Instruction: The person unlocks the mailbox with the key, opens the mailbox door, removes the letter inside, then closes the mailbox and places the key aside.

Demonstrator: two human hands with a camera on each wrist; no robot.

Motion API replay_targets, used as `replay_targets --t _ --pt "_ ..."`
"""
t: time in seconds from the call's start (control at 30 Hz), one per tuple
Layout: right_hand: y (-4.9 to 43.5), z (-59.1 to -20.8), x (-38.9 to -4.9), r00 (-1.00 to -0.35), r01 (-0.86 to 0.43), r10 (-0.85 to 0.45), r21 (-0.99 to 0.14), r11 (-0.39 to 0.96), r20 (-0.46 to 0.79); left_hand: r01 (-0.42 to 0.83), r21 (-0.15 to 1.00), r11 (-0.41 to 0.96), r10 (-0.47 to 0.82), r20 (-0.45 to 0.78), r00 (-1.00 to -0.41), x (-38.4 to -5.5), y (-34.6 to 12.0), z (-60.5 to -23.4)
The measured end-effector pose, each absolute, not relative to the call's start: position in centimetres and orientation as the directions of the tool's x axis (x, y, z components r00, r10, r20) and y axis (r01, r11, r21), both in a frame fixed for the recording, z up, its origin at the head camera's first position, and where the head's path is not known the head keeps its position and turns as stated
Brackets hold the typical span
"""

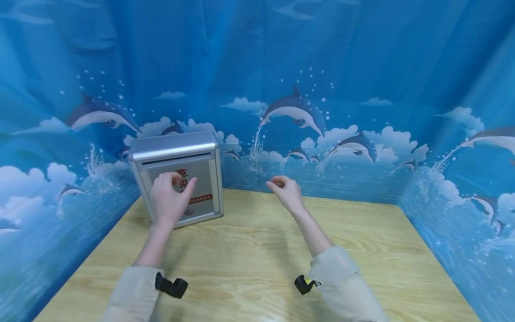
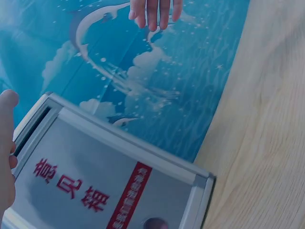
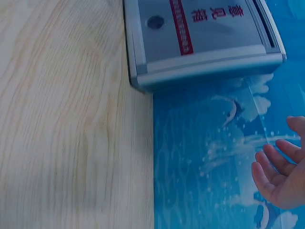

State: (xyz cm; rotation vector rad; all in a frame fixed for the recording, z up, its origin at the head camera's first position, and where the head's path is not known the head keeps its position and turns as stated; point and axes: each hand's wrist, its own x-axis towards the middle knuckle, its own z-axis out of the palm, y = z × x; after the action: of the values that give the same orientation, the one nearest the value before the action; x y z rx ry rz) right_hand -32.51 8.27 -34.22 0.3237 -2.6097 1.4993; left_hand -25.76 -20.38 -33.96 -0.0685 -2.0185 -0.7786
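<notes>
One suggestion box (image 1: 203, 179), just beyond the left hand (image 1: 166, 201)

The relation that counts, as I judge it: the box lies on the far side of the left fingers, its slotted front turned toward the person, while the right hand (image 1: 289, 193) hangs well apart, to the box's right. The left hand is plainly nearer (whether it brushes the front panel, I cannot tell). The box stands upright at the far left of the desk (image 1: 249, 250), and its long axis looks to run up and down.

The left fingers curl loosely, with a moderate gap to the thumb, and hold nothing. The right fingers bend softly, the gap to the thumb narrow from the head view; they too are empty.

Counted: one box, with one slot (image 1: 177, 159) near its top, three large red characters (image 2: 69, 186), one red band (image 2: 128, 195) and one round lock (image 3: 155, 22); two hands; two pale sleeves (image 1: 130, 290) (image 1: 348, 290); two black wrist devices (image 1: 172, 286) (image 1: 304, 284). A dolphin-printed curtain (image 1: 241, 53) rises behind the desk.
</notes>
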Motion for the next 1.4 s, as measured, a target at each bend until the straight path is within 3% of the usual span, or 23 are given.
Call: replay_targets --t 0.23,0.43,0.57,0.67,0.8,0.93,1.2,1.4 --pt "5.4 -33.7 -32.7 -0.957 -0.286 -0.176 -0.845 0.451 0.23 0.288 0.539 0.791 -0.347 0.784 -0.515 -25.2 -22.5 -33.1" --pt "3.5 -33.3 -33.1 -0.951 -0.307 -0.189 -0.841 0.446 0.246 0.196 0.661 0.725 -0.498 0.699 -0.513 -25.1 -24.8 -32.7" --pt "2.7 -33.2 -33.5 -0.947 -0.317 -0.2 -0.833 0.453 0.252 0.152 0.765 0.626 -0.574 0.584 -0.574 -25.1 -26.3 -32.4" --pt "2.1 -33.1 -33.7 -0.944 -0.326 -0.205 -0.827 0.457 0.259 0.127 0.829 0.544 -0.576 0.479 -0.662 -25.6 -27.6 -32.2" --pt "1.5 -33.1 -33.8 -0.942 -0.331 -0.217 -0.817 0.472 0.256 0.072 0.887 0.455 -0.515 0.328 -0.792 -26.2 -29.2 -32.2" --pt "1.0 -33.0 -34.1 -0.941 -0.331 -0.233 -0.81 0.485 0.245 0.033 0.892 0.451 -0.402 0.236 -0.884 -26.8 -30.5 -32.3" --pt "-0.6 -33.0 -34.4 -0.934 -0.338 -0.286 -0.784 0.521 0.212 -0.036 0.892 0.45 -0.3 0.113 -0.947 -28.3 -32.5 -33.1" --pt "-2.0 -33.3 -34.2 -0.929 -0.341 -0.324 -0.753 0.563 0.178 -0.041 0.891 0.452 -0.27 0.092 -0.959 -32.0 -36.5 -37.2"
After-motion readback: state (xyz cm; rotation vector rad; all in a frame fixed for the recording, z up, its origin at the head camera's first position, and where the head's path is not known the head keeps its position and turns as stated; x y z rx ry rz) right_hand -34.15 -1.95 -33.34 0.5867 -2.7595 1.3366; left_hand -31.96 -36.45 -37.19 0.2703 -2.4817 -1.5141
